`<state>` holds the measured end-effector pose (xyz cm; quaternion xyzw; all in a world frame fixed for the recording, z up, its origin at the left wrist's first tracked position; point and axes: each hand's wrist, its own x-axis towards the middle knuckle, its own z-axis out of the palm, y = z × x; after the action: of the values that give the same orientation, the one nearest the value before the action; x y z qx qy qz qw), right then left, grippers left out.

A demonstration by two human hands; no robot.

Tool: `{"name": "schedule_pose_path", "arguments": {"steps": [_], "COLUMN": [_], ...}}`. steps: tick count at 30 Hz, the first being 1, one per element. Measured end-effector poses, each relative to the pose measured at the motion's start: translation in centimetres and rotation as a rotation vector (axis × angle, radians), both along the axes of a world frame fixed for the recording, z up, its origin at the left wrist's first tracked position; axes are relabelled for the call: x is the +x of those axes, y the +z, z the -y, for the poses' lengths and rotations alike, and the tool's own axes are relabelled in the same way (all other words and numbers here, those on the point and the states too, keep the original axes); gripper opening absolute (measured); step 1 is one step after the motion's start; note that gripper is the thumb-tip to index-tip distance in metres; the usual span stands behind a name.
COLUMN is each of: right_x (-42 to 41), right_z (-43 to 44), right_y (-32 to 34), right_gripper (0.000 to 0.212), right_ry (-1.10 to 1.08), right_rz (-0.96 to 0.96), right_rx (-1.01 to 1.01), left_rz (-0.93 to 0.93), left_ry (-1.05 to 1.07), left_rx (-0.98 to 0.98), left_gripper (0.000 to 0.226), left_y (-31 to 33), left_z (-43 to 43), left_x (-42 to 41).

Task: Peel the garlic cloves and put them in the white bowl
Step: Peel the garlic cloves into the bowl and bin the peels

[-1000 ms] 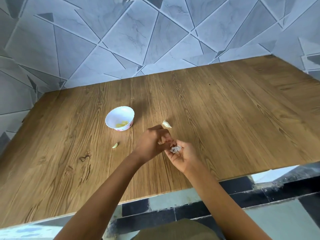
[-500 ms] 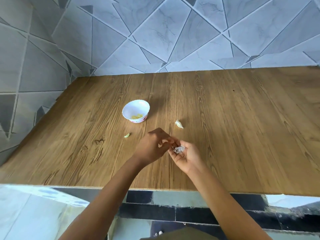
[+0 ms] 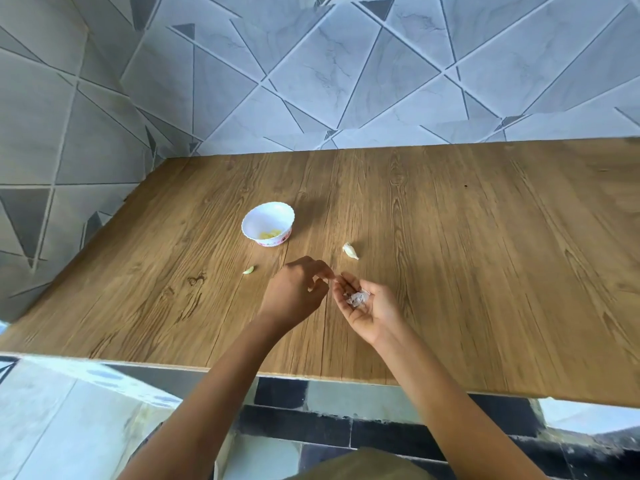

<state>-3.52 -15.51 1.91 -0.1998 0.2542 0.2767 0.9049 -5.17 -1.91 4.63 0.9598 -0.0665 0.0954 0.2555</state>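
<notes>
At the surface's 6 o'clock edge: I have both hands over the wood of the surface (image 3: 485, 271), the left hand (image 3: 294, 296) and the right hand (image 3: 372, 308) just beside each other, fingertips close.
Right hand: palm up, fingers relaxed and only lightly curved, a shallow cup rather than a closed grip. I judge it is kept flat to act as a tray for the waste.
Garlic skins: a small heap of papery garlic skins (image 3: 358, 297) lies on that palm, toward the fingers.
Left hand: knuckles up, fingers curled, thumb and forefinger drawn toward each other on its 2 o'clock side and aimed at the right palm. Whether this grip pinches a clove, a scrap of skin or nothing, I cannot tell.
White bowl: the white bowl (image 3: 268, 221) stands at 11 o'clock from the left hand, well apart, with yellowish peeled cloves (image 3: 268, 234) in its bottom.
Unpeeled clove: one unpeeled clove (image 3: 350, 251) lies on the surface at 12 o'clock from the right hand, near it. It looks placed for easy reach, so I take it as the next one.
Pale-green piece: a small pale-green piece (image 3: 248, 270) lies at 7 o'clock from the bowl. I cannot say whether it is a clove or a fragment.
Step in hand: peeling, or clearing skins, by my reading.
</notes>
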Motion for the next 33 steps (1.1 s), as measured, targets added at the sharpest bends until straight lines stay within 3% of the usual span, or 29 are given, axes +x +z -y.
{"name": "schedule_pose_path", "arguments": {"steps": [12, 18, 33], "right_x": [0.2, -0.6, -1.0], "right_z": [-1.7, -4.2, -3.3], "right_y": [-0.3, -0.2, 0.0], "right_gripper": [0.03, 0.032, 0.024], "right_ry": [0.102, 0.2, 0.128], "right_rz": [0.002, 0.0, -0.013], "right_rx": [-0.036, -0.085, -0.087], "left_rz": [-0.033, -0.022, -0.091], "left_ry": [0.092, 0.043, 0.048], "left_rx": [-0.409, -0.269, -0.047], "left_gripper": [0.02, 0.023, 0.014], "left_y": [0.1, 0.3, -0.2], "left_z": [-1.4, -2.2, -1.1], "left_x": [-1.8, -3.1, -1.3]}}
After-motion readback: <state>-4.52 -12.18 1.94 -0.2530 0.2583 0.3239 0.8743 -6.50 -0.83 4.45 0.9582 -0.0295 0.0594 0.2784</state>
